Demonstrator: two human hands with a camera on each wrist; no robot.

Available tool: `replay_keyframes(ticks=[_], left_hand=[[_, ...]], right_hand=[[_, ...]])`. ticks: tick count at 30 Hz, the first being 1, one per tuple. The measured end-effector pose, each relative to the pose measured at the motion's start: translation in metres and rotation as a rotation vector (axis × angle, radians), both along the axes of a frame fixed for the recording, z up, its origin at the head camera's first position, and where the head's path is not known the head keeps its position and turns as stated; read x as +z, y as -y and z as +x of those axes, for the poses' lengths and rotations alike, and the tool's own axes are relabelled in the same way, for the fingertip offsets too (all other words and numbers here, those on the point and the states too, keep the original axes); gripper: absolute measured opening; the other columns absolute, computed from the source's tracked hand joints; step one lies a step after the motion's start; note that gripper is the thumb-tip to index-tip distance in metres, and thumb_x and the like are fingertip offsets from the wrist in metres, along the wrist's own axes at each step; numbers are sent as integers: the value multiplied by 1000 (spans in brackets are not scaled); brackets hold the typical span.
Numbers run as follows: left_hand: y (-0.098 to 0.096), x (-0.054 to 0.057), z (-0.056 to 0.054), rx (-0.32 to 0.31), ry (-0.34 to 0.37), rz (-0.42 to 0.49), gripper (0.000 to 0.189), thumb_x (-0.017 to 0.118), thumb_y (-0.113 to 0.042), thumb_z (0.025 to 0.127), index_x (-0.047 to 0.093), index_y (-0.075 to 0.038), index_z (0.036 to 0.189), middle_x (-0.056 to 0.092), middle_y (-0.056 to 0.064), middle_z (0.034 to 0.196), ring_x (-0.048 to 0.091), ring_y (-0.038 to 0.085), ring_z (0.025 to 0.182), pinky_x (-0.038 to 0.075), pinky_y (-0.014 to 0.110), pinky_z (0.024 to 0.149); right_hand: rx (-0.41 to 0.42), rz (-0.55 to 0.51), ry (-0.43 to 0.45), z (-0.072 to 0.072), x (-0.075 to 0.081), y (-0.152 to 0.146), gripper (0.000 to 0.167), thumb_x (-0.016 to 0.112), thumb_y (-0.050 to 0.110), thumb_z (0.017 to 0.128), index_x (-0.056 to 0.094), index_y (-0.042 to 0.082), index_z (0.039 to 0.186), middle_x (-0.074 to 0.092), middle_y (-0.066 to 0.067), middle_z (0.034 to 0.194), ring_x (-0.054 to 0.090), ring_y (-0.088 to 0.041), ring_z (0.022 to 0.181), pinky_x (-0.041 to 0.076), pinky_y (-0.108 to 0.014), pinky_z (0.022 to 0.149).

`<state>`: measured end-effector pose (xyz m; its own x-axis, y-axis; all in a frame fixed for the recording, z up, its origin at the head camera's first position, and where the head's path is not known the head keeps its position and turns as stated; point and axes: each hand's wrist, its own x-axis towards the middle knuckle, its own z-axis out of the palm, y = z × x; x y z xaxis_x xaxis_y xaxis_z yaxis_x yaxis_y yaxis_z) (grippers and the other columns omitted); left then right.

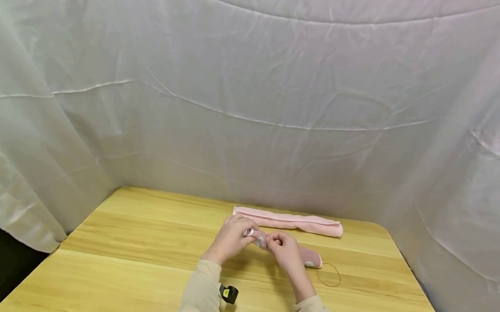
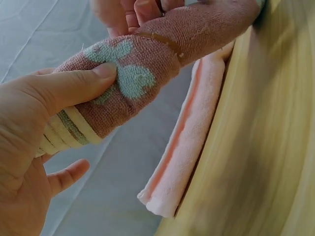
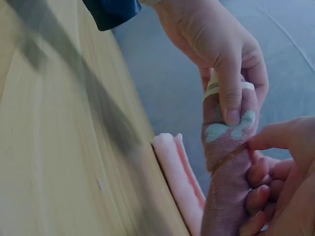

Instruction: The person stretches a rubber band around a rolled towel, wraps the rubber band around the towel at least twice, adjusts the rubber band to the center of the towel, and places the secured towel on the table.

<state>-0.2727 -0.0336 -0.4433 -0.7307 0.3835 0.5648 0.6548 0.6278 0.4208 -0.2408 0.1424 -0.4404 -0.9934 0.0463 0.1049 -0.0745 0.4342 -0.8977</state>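
A mauve towel rolled into a tube [image 2: 211,29], with pale green patches and cream stripes at one end, is held tilted above the table. My left hand [image 1: 228,237] grips its striped end, thumb lying along a green patch in the left wrist view. A thin brown rubber band [image 3: 229,158] goes round the roll near its middle and dents it. At that band, my right hand [image 1: 287,252] pinches with thumb and forefinger, its other fingers curled beside the roll. The exact hold of the fingertips is partly hidden.
A second rolled towel, light pink [image 1: 289,221], lies along the back of the wooden table [image 1: 121,257]. A loose rubber band [image 1: 340,277] rests on the wood right of my right hand. Pale curtains [image 1: 250,151] hang behind and at both sides.
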Motion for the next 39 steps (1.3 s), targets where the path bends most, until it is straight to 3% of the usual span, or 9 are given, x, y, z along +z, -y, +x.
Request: replay_keyframes(ticks=[3,9,11,20,24,28,31,34,39], left_hand=[[-3,-1,0,-6,-10,-31,14,76,-26,80,70,-21,91,75,-7,96,61,14,98,43,46,102],[-6,-1,0,-5,14,-9,12,76,-24,81,70,-21,91,74,-8,98,60,13,100,41,46,104],[-6,-1,0,-1,17,-1,12,77,-22,80,70,-22,90,74,-8,99,60,13,101,41,47,105],[-5,-2,-1,2,34,5,13,77,-20,80,70,-23,91,74,-8,101,60,12,102,40,47,106],[-6,-3,-1,6,22,5,13,77,-20,80,70,-23,90,74,-9,99,60,12,101,41,46,105],[-6,-2,-1,4,-5,-21,13,77,-23,80,70,-23,92,74,-9,99,60,12,100,41,45,105],[-7,-2,0,3,-17,-41,14,76,-25,80,70,-23,93,74,-9,99,60,12,100,42,45,104],[-8,-1,1,8,-9,-41,14,77,-25,80,70,-23,93,74,-9,99,60,12,100,42,45,104],[-8,0,3,5,37,-9,14,76,-23,81,70,-22,93,74,-8,102,60,13,102,40,46,105]], right_hand=[[8,4,19,-1,0,-1,9,62,7,83,65,-1,85,51,2,65,45,-9,59,38,-19,52],[10,-290,122,-5,-3,-12,11,59,6,88,65,-4,86,61,1,73,57,-10,70,52,-26,68],[24,-338,151,-6,-3,-16,12,59,7,90,65,-2,87,61,2,73,56,-10,71,52,-27,69],[92,-323,205,-7,0,-21,11,57,11,92,62,4,85,53,5,68,43,-10,64,36,-23,60],[42,-229,144,-4,0,-14,10,59,8,89,64,1,85,55,3,70,46,-10,65,39,-23,59],[-26,28,-15,-1,-1,-6,10,60,8,86,64,-1,83,54,1,68,47,-9,61,40,-20,54],[-39,140,-72,-1,-2,-4,6,61,7,82,63,1,81,51,1,65,44,-9,57,37,-19,50],[-11,31,-25,-1,-3,-5,7,60,5,83,63,-1,83,53,0,68,47,-9,61,41,-20,54],[18,-364,149,-5,-7,-14,10,59,6,87,65,3,79,57,4,70,52,-7,68,47,-21,64]])
